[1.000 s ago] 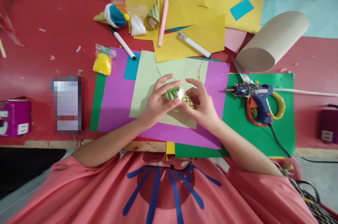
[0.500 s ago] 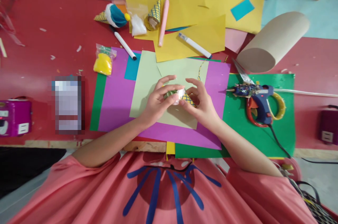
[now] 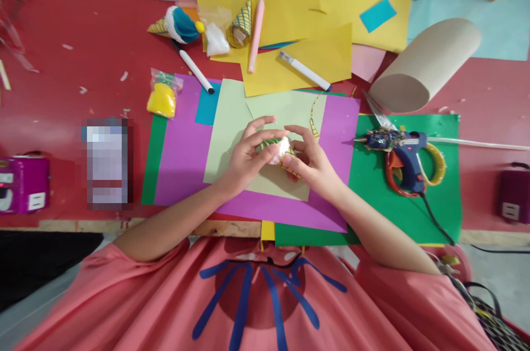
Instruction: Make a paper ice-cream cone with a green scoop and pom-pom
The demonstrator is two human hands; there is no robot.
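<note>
Between my two hands is a small craft ice cream cone [image 3: 283,153], with a green top, a white fluffy band and a yellow cone lined in blue. My left hand [image 3: 250,158] closes its fingers around the green and white end. At the cone's yellow part, my right hand [image 3: 308,158] pinches with thumb and fingers. The cone lies tilted, its tip toward the lower right and partly behind my right fingers. Underneath is a pale green sheet [image 3: 226,136] on a purple sheet [image 3: 178,147]. A thin patterned strip [image 3: 313,119] lies just beyond my right hand.
A glue gun [image 3: 408,158] rests on green sheet at right, its tip toward my right hand. Beyond it lies a cardboard tube [image 3: 439,58]. Ahead are markers [image 3: 306,70], a finished blue-topped cone [image 3: 178,25], another cone [image 3: 242,22] and a yellow clay bag [image 3: 162,100].
My right hand has shifted slightly left, and the cone has turned so its tip points more downward. More of the patterned strip shows now. My left hand stays nearly still.
</note>
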